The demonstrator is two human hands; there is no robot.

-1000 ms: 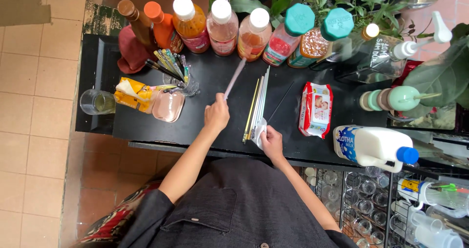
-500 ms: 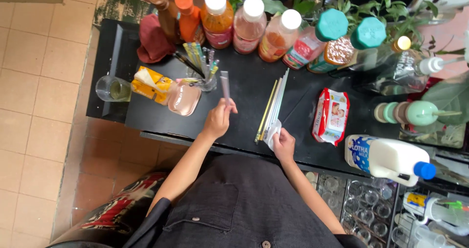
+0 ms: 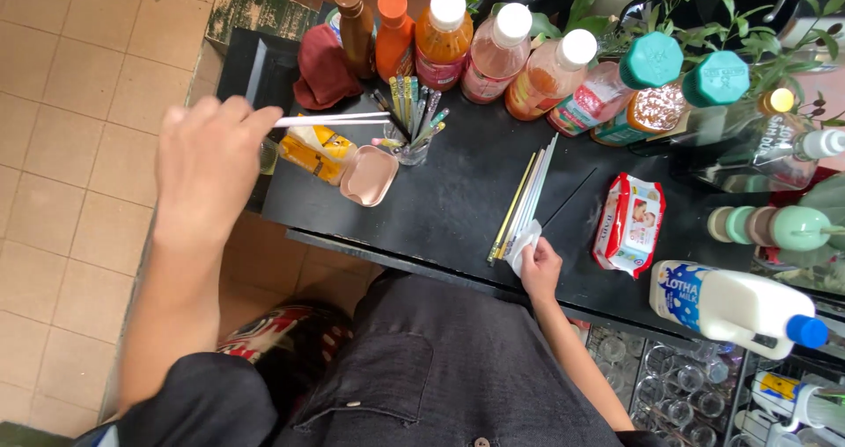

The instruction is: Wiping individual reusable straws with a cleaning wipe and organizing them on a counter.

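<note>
From the head camera, the left hand (image 3: 207, 170) is raised off the left edge of the black worktop (image 3: 458, 209), pinching one end of a white straw (image 3: 333, 120) between thumb and fingers; the straw lies level, its free end pointing right toward a clear cup of coloured straws (image 3: 412, 130). Between the hand and that cup sit a yellow packet (image 3: 317, 150) and an open pink lid (image 3: 368, 176), and what seems to be a glass lies half hidden behind the fingers. The right hand (image 3: 539, 267) rests at the near edge of the worktop, gripping a bit of white paper (image 3: 523, 243) at the near ends of a bundle of straws (image 3: 525, 198) that lies flat, slanting far and right. Just right of the bundle lie a thin black stick (image 3: 568, 198) and a red pack of wipes (image 3: 629, 223). A row of capped bottles (image 3: 497, 47) lines the far edge, and a white milk jug (image 3: 731, 304) lies on its side at the near right.
</note>
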